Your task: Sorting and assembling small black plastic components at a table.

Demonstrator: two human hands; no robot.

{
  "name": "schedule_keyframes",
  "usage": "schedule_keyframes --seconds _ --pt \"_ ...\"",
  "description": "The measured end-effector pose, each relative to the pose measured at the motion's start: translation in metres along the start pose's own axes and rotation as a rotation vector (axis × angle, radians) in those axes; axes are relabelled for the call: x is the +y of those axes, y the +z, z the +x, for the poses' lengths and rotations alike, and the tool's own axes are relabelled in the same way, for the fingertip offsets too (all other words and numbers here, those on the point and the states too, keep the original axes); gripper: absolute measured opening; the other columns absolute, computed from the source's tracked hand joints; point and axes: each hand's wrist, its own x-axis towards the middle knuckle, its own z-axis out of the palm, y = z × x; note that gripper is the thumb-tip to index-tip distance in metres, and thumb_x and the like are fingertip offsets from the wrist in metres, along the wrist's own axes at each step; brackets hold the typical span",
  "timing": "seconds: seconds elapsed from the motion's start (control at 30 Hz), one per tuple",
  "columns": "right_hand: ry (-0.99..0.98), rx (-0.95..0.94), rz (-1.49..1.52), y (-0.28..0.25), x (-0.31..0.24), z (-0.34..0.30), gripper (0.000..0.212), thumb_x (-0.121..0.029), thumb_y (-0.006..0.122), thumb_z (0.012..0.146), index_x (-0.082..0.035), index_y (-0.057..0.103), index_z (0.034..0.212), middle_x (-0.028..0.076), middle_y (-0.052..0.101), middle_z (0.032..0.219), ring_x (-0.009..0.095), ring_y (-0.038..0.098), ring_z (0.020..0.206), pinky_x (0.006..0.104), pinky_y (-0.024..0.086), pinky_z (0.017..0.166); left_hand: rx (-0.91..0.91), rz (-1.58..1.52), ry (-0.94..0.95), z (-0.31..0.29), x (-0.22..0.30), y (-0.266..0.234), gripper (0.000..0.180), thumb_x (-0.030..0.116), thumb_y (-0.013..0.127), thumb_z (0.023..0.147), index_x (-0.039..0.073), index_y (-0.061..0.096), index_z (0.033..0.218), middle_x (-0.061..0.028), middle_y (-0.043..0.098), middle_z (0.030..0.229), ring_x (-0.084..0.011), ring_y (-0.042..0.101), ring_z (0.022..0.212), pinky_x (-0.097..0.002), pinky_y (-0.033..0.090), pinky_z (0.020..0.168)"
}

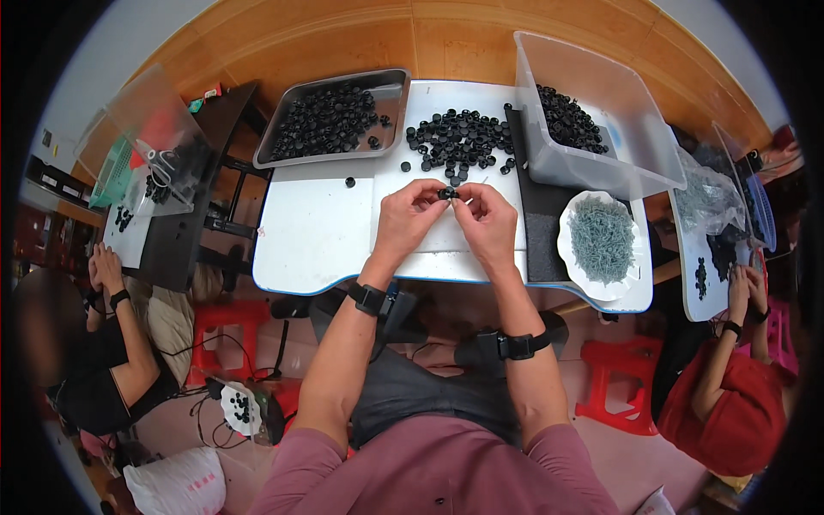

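Over the white table (313,232), my left hand (410,216) and my right hand (486,221) meet fingertip to fingertip. Between them they pinch a small round black plastic part (446,194); its finer detail is too small to make out. Just beyond my fingers lies a loose pile of black caps (461,137). One lone black cap (350,182) sits to the left of my hands. On the right, a white scalloped plate (568,249) holds a heap of thin grey-green pieces (602,239).
A metal tray (266,146) of black parts stands back left. At the back right is a clear plastic bin (635,176) with more, beside a dark mat (542,249). Co-workers sit at side tables, one left (129,360), one right (730,403). Red stools (620,382) stand on the floor.
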Motion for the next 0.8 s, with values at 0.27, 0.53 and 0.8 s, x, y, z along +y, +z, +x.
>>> schedule_keyframes --seconds 0.27,0.53,0.8 --pt "-0.003 -0.013 -0.021 0.0001 0.0008 -0.0002 0.017 -0.002 0.075 0.083 0.0 0.073 0.1 0.007 0.074 0.088 0.009 0.061 0.062 0.0258 0.05 0.056 -0.007 -0.018 0.013 -0.0011 0.0005 0.0012 0.027 0.009 0.079 0.087 0.003 0.074 0.113 -0.0048 0.076 0.092 -0.0098 0.069 0.083 -0.0245 0.054 0.074" --pt "-0.015 -0.019 -0.049 0.0006 0.0001 0.0017 0.015 -0.004 0.075 0.084 -0.001 0.074 0.099 0.007 0.074 0.088 0.01 0.06 0.061 0.0264 0.049 0.057 -0.018 -0.021 -0.015 -0.0001 0.0004 0.0011 0.027 0.009 0.078 0.088 0.002 0.073 0.114 -0.0045 0.076 0.092 -0.0098 0.07 0.083 -0.0249 0.055 0.075" --pt "-0.019 -0.028 -0.05 -0.0002 -0.0059 0.0009 0.014 -0.003 0.076 0.085 -0.001 0.076 0.099 0.007 0.073 0.087 0.009 0.06 0.061 0.0261 0.049 0.058 0.013 -0.035 0.048 0.0 -0.0041 0.002 0.025 0.012 0.078 0.087 0.003 0.075 0.111 -0.0078 0.077 0.087 -0.0114 0.071 0.074 -0.0252 0.057 0.069"
